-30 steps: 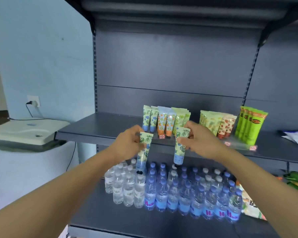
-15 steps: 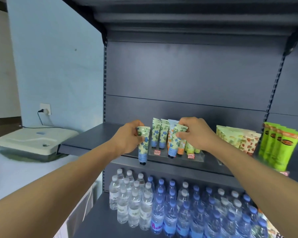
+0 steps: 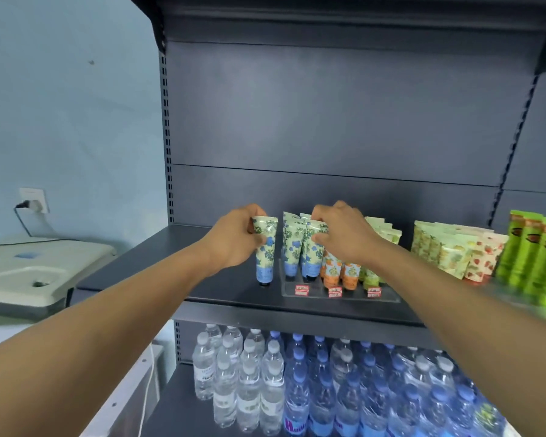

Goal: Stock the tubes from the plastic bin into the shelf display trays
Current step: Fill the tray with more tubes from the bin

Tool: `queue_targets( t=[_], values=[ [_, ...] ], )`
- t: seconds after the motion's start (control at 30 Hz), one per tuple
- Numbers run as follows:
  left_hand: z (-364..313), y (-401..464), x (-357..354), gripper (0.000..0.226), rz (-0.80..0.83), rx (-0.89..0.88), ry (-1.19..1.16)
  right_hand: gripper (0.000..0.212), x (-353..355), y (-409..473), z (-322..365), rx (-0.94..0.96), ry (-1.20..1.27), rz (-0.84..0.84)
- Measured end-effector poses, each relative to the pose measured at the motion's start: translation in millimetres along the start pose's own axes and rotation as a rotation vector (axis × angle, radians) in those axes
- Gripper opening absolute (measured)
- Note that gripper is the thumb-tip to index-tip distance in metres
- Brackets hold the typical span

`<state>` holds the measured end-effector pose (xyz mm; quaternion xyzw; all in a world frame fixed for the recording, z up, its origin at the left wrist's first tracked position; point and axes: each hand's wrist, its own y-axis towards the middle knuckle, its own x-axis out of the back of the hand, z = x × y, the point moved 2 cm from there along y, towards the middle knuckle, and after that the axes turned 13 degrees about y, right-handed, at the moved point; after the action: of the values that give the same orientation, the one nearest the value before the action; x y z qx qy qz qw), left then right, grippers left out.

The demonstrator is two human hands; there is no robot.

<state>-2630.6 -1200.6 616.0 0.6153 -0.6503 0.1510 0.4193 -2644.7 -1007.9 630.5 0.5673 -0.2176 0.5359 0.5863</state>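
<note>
We're mid-placement: both hands are up at the middle shelf (image 3: 158, 272), each carrying one tube. Our left hand (image 3: 234, 239) is gripping a blue-flower tube (image 3: 264, 247) near its crimped top, fingers curled round it; the tube is hanging upright, cap down, just left of the clear display tray (image 3: 388, 298) and apparently not in it yet. Whether the cap is touching the shelf, we can't tell. Our right hand (image 3: 344, 234) is pinching a second blue-flower tube (image 3: 312, 250) at its top, thumb in front and fingers over the crimp, seating it into the tray's left row right beside the blue tubes already standing there (image 3: 290, 247).

Next move, as we're judging it: the right fingers are needing to let go once the tube is standing firm, then the left tube is needing to shift right into the same row, without knocking the neighbours.

The tubes are looking soft, cream with blue-green floral print, blue lower band, dark cap at the bottom. Right of our right fingers, orange-print tubes (image 3: 334, 271) and green ones are filling the other rows. The plastic bin isn't showing.
</note>
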Motion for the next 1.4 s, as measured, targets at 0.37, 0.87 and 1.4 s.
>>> queue_targets(
  t=[0.37,0.87,1.4],
  values=[
    [7,16,-4,0.014,0.023,-0.039,0.001,0.035,-16,1,-4,0.027,-0.140,0.027],
    [-23,38,-30,0.014,0.051,-0.110,0.025,0.039,23,-11,-6,0.084,0.036,-0.068],
    [-10,41,-51,0.021,0.130,-0.111,0.137,0.050,20,-22,-25,-0.006,0.054,-0.039]
  ],
)
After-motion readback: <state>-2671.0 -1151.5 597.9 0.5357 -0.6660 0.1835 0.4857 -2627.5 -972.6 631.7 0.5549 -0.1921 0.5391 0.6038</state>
